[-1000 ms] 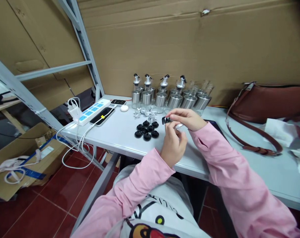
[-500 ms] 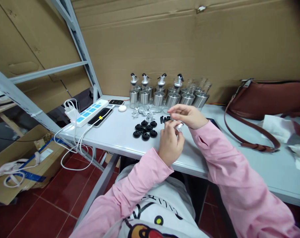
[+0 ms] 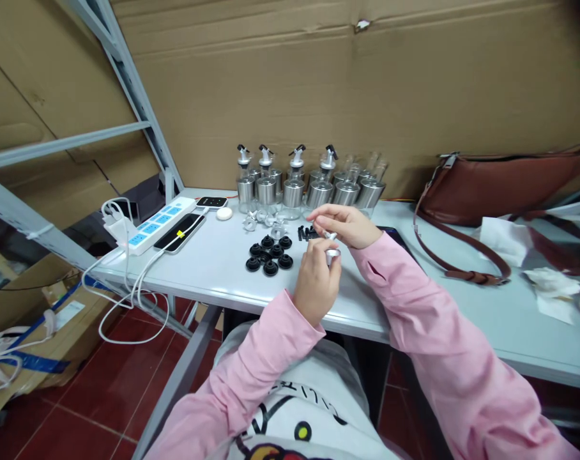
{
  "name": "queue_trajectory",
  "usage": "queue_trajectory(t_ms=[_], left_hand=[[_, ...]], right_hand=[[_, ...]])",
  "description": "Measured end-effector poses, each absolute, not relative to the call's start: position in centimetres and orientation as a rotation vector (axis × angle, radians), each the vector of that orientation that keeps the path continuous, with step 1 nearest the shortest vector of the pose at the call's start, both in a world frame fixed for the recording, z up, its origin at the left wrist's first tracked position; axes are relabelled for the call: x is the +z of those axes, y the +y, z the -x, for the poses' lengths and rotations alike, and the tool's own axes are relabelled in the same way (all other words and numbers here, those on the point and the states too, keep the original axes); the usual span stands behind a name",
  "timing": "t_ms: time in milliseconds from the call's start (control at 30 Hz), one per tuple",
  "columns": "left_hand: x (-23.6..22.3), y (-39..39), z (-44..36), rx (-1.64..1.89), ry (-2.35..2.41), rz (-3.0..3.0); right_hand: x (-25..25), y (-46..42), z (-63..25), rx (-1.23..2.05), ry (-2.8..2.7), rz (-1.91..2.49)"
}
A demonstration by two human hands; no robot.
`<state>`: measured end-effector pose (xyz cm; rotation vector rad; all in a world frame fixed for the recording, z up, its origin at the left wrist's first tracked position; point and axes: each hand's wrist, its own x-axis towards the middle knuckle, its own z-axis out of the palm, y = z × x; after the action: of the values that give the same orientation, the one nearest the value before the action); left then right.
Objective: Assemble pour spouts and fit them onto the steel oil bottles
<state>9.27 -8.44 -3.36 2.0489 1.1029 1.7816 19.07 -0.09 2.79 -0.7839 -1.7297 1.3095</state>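
Note:
My left hand (image 3: 317,281) grips a silver pourer cap (image 3: 333,255), its round open end facing me and its spout toward my right hand. Just above it, my right hand (image 3: 351,226) has its thumb and fingers brought together at the spout end. What sits between those fingertips is too small to make out. Left of my hands lies a cluster of black ridged stoppers (image 3: 271,267). Behind them are several loose silvery pourer caps (image 3: 277,231). Small black levers (image 3: 304,232) lie partly behind my right fingers.
Glass bottles with steel sleeves (image 3: 294,192) stand at the back, several topped by pourers. A power strip (image 3: 161,225), phone (image 3: 179,232) and round white item (image 3: 223,213) are on the left. A brown bag (image 3: 501,188) and crumpled tissues (image 3: 503,240) are on the right.
The pourer cap has turned in my left hand, so its round open end and spout now show. My right fingers have shifted slightly at the spout. The whole view has swung a little right.

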Motion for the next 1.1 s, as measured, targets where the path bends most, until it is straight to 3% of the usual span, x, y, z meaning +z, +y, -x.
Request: queue_trajectory(t_ms=[567, 1100], left_hand=[[-3.2, -6.4, -2.8, 1.437, 0.979, -2.215], [1.0, -3.2, -1.3, 1.181, 0.746, -2.876]], right_hand=[[3.0, -0.6, -18.8, 1.405, -1.802, 0.676], [3.6, -0.2, -19.5, 0.959, -1.797, 0.774]])
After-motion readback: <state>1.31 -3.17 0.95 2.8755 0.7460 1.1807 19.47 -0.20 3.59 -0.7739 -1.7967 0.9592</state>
